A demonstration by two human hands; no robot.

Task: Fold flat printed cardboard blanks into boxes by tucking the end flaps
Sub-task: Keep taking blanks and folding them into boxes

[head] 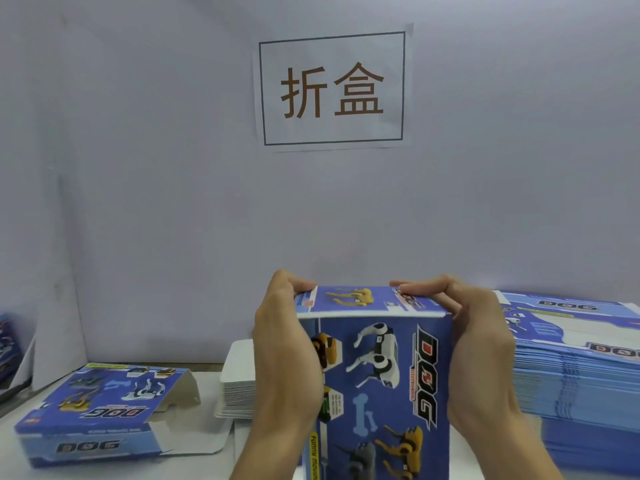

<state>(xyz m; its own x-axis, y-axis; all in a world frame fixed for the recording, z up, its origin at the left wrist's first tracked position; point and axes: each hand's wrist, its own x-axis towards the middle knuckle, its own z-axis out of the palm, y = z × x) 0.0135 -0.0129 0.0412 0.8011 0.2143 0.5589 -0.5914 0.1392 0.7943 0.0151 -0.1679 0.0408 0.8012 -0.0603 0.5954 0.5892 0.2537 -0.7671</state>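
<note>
Two hands work one upright box [381, 386] at centre: left hand [284, 348] and right hand [481, 351] grip its sides, fingers curled onto the far end flap [349, 299], nearly tucked. One folded box [100, 410] lies at 8 o'clock, its flap untucked; many flat blanks [581, 362] wait at 3 o'clock

- Blue printed cardboard box w/ robot-dog pics & "DOG" logo [381, 379] held upright, centre.
- Left hand [287, 348] grips box's left side; fingers curl over the top end flap [349, 299].
- Right hand [481, 344] grips right side, fingertips on same flap.
- Folded blue box, end flap open [100, 403], lies on white table [207, 455], left.
- Tall stack of flat blue printed blanks [575, 368], right.
- Stack of white cards [239, 379] behind left hand.
- White paper sign w/ brown characters [332, 90] on wall.
</note>
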